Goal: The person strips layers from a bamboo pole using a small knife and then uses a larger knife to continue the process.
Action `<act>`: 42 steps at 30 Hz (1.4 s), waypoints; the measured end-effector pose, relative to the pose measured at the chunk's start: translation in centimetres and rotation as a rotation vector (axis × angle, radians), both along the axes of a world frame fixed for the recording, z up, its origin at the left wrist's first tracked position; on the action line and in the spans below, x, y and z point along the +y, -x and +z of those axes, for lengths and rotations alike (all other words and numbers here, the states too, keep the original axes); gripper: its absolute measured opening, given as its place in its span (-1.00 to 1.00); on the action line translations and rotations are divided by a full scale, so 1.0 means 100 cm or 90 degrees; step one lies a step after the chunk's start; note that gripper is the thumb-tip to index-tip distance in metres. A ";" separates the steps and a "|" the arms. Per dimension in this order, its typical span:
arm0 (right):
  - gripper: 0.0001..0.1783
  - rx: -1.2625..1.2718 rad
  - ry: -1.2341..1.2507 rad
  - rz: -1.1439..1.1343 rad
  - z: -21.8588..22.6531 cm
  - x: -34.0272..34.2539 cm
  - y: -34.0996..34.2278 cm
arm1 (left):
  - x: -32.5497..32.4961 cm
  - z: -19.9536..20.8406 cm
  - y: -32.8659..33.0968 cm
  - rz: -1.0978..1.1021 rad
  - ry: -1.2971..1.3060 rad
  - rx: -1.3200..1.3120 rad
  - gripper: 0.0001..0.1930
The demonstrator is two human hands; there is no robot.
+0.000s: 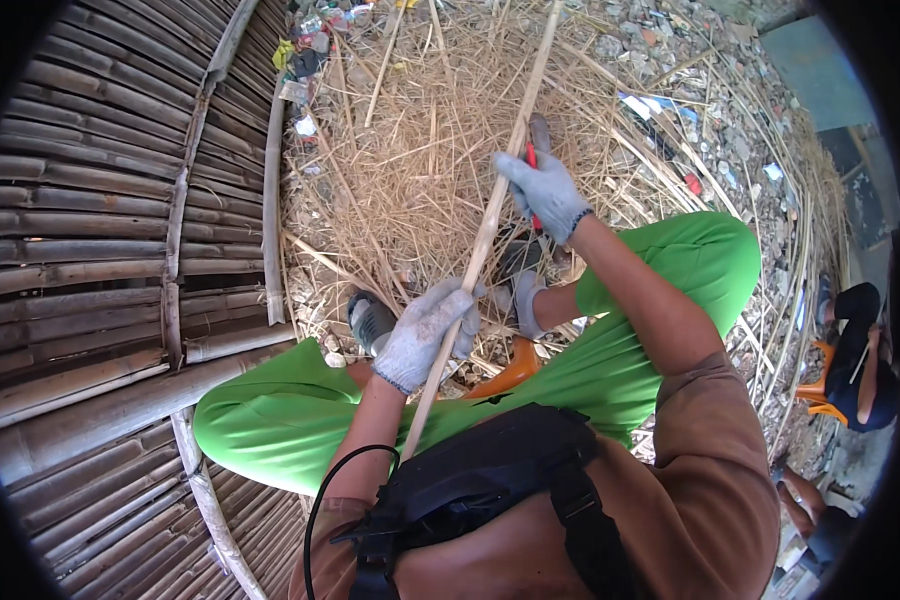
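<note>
A long pale bamboo strip (488, 222) runs slantwise from the front of my body up to the far edge of the picture. My left hand (428, 335), in a whitish work glove, is wrapped round its lower part. Farther up, my right hand (545, 190), gloved too, is closed on a slim red-handled tool (532, 157) and lies against the strip. Most of the tool is hidden by the glove, so its working end cannot be made out. Beneath the strip lies a heap of straw-coloured shavings (410, 150).
A slatted bamboo wall (100, 190) stands close on my left. Under my green-trousered legs an orange stool (510, 372) shows. Long thin strips (715, 180) and rubble litter the ground at right. Another person (855, 345) sits at the far right.
</note>
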State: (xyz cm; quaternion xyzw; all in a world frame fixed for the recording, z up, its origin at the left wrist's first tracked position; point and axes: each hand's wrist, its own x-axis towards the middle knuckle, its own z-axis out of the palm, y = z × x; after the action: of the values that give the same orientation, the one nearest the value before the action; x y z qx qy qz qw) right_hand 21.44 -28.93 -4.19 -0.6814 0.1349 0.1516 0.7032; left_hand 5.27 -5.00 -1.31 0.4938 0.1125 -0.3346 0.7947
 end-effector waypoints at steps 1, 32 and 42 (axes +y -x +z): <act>-0.51 -0.005 0.026 -0.043 -0.004 0.001 -0.002 | 0.000 -0.003 -0.001 -0.007 -0.021 -0.009 -0.62; -0.68 -0.329 0.641 0.448 -0.038 0.031 0.043 | -0.020 -0.040 -0.025 0.089 -0.145 0.038 -0.77; -0.69 -0.299 0.660 0.421 -0.038 0.031 0.048 | -0.032 -0.021 -0.027 0.081 -0.182 0.027 -0.72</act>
State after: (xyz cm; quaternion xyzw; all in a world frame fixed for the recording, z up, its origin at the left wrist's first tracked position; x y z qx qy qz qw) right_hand 16.61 -25.81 -8.03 -0.9523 -0.1834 0.1223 0.2111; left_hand 7.97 -8.17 -3.43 0.5867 0.2068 -0.2748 0.7331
